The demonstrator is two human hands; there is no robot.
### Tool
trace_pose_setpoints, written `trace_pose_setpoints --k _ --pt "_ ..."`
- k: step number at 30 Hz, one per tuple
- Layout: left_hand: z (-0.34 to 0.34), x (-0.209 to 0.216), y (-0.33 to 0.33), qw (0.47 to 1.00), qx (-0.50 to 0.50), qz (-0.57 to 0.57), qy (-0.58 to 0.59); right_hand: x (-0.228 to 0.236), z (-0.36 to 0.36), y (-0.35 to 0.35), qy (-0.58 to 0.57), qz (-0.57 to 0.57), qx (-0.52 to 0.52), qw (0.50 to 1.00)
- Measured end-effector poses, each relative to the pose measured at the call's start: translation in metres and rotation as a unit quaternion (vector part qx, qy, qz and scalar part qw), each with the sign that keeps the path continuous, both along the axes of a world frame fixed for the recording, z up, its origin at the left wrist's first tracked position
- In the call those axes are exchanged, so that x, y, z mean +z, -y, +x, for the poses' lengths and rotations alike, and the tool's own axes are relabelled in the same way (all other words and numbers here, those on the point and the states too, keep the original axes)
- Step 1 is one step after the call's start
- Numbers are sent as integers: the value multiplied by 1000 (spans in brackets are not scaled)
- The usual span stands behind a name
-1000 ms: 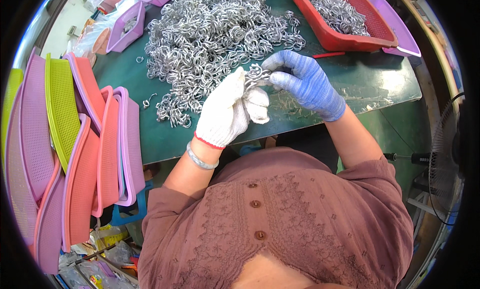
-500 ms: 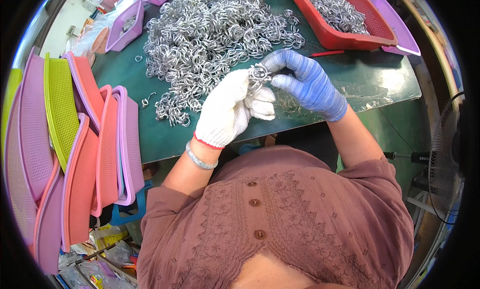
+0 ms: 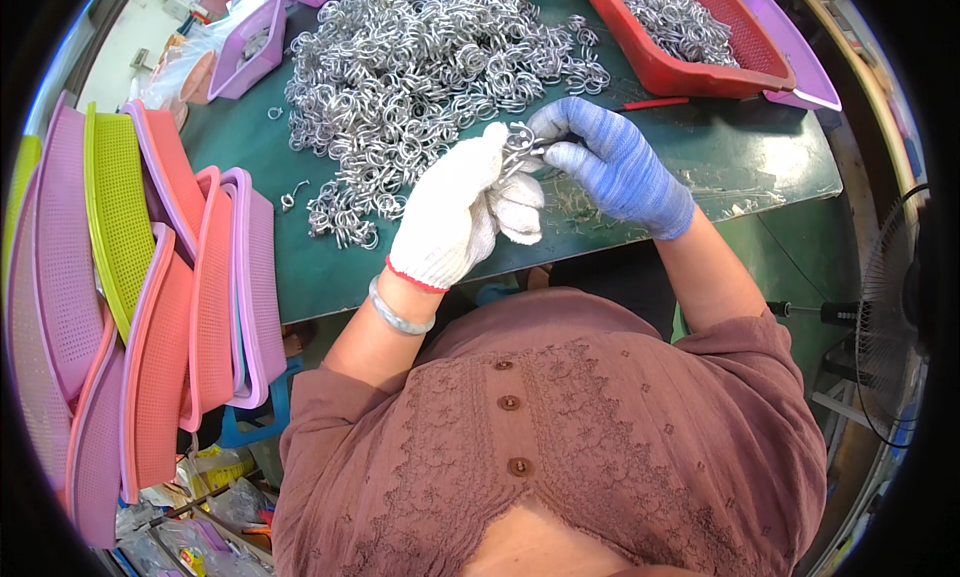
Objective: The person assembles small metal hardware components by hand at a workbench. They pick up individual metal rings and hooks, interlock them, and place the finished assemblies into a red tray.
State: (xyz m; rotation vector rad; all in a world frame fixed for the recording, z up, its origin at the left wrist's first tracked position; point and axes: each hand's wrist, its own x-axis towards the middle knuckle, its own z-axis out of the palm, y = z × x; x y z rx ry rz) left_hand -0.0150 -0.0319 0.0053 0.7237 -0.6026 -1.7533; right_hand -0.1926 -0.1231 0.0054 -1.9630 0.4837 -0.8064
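Observation:
My left hand (image 3: pixel 447 209), in a white knit glove with a red cuff edge, is closed around a few silver metal rings (image 3: pixel 517 155). The rings stick up between its thumb and fingers. My right hand (image 3: pixel 615 162), in a blue knit glove, pinches at the same rings from the right with thumb and forefinger. Its fingertips touch the rings, and exactly which piece they grip is partly hidden. Just beyond both hands a large heap of silver metal rings (image 3: pixel 410 67) covers the middle of the green table (image 3: pixel 720 162).
A red basket (image 3: pixel 690 75) full of rings stands at the far right, against a purple basket (image 3: pixel 800 87). A red-handled tool (image 3: pixel 652 104) lies before it. Stacked pink, purple and green baskets (image 3: pixel 160 347) fill the left side. A fan (image 3: pixel 890 307) stands at right.
Both hands stay close together at the same spot. The left thumb has shifted up slightly, and the rings between the hands have turned a little.

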Motion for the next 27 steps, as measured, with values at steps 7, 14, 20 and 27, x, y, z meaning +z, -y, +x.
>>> trace_pose_setpoints --k 7,14,20,27 --pt "-4 1 0 999 -9 9 -33 -9 0 2 54 154 14 986" --pt "-4 -3 -3 1000 3 -26 1 -13 2 0 88 187 17 978" --pt "-11 -2 -8 991 75 -80 73 -12 1 0 78 140 8 987" --pt "-2 -10 -4 986 58 -87 132 -8 -4 1 59 76 40 995"
